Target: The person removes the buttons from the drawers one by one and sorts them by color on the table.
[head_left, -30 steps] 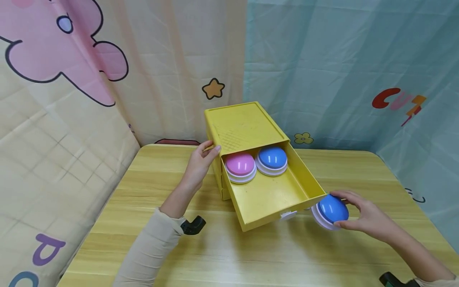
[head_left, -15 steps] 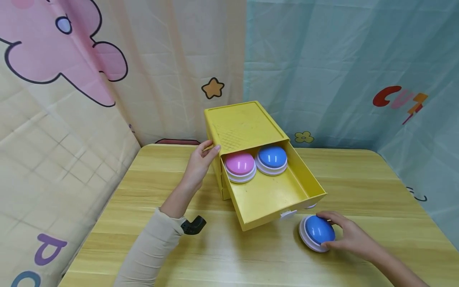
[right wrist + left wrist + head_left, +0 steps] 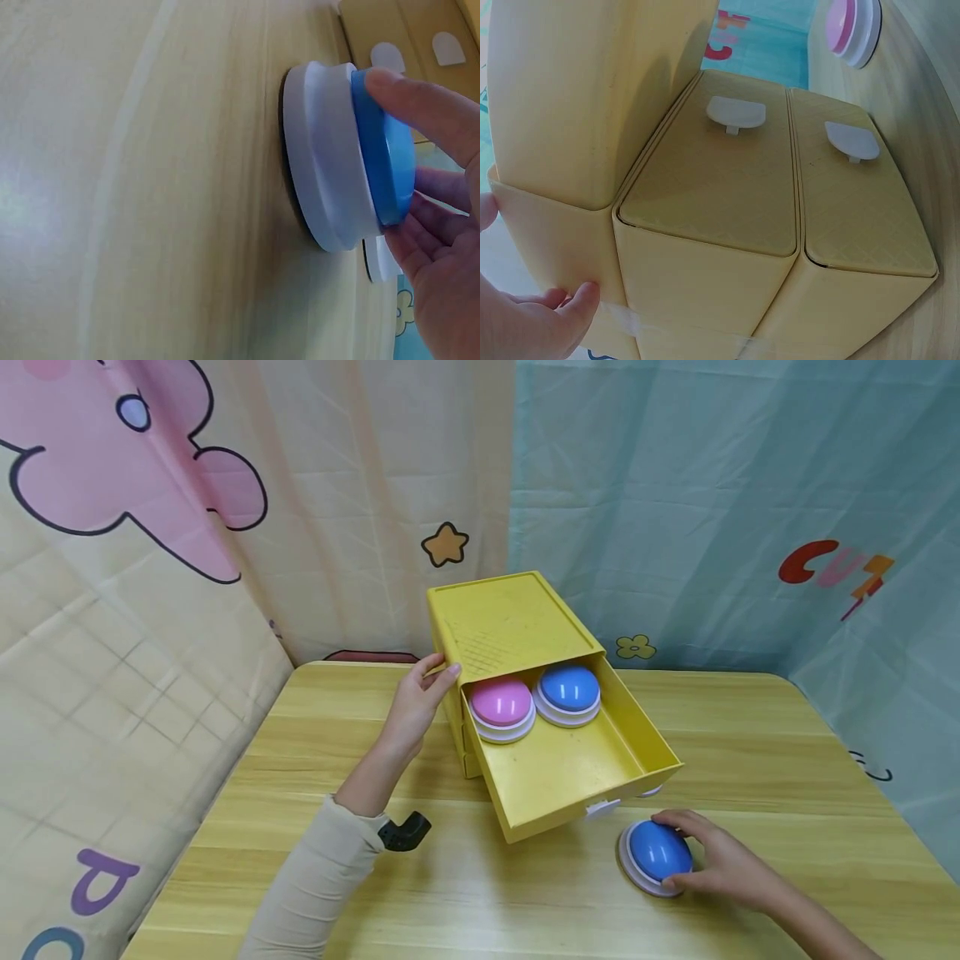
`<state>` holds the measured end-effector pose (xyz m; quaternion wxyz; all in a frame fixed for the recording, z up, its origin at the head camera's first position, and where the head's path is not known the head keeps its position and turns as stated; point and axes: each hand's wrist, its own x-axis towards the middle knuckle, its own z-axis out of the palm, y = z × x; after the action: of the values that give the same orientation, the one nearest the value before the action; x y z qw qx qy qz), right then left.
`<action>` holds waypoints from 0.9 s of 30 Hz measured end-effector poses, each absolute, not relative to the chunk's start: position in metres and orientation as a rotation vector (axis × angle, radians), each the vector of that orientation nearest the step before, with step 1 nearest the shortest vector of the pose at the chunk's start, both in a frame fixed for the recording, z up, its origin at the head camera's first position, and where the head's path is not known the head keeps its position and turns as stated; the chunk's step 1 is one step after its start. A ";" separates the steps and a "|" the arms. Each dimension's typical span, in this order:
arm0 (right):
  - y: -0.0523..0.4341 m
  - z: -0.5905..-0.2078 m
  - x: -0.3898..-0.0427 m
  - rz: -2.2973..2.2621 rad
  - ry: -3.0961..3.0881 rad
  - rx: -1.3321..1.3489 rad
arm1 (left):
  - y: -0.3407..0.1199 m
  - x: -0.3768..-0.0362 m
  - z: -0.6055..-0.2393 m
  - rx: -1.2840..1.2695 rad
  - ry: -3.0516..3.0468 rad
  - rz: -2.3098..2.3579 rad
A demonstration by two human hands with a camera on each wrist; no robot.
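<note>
head view, right hand: the right hand (image 3: 723, 864) lay at the near right of the table (image 3: 315, 752), fingers curled round a blue button (image 3: 655, 856) with a white base; the button sat flat on the table, just near and right of the open drawer's front corner.
head view, left hand: the left hand (image 3: 416, 702) rested against the left side of the yellow drawer box (image 3: 506, 622), fingers fairly straight, thumb by the top edge, nothing clasped.
head view, drawer: the top drawer (image 3: 570, 768) was pulled out toward the near side; at its far end a pink button (image 3: 501, 706) sat left of a second blue button (image 3: 568, 692), just beside each other.
left wrist view: fingertips (image 3: 577, 300) touched the box wall; two shut lower drawers (image 3: 780, 187) showed white handles (image 3: 736, 112).
right wrist view: the thumb (image 3: 427, 101) pressed the blue dome (image 3: 386, 154), the other fingers cupped it from the opposite side, and the white base (image 3: 322, 195) met the table.
</note>
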<state>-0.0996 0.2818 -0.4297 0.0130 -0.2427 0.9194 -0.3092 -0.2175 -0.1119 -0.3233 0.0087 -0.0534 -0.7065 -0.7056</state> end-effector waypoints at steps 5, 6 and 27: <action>0.284 -0.419 -0.105 -1.022 2.845 -0.684 | -0.112 -0.217 -0.323 -0.175 -2.205 -2.205; 0.285 -0.416 -0.106 -1.036 2.842 -0.676 | -0.112 -0.218 -0.323 -0.176 -2.203 -2.206; 0.277 -0.293 -0.155 -1.073 3.022 -0.792 | -0.112 -0.217 -0.323 -0.178 -2.196 -2.209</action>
<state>-0.1548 0.2767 -0.2935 -0.0807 -0.2389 0.9119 -0.3239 -0.2174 -0.1118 -0.3234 0.0108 -0.0572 -0.7039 -0.7079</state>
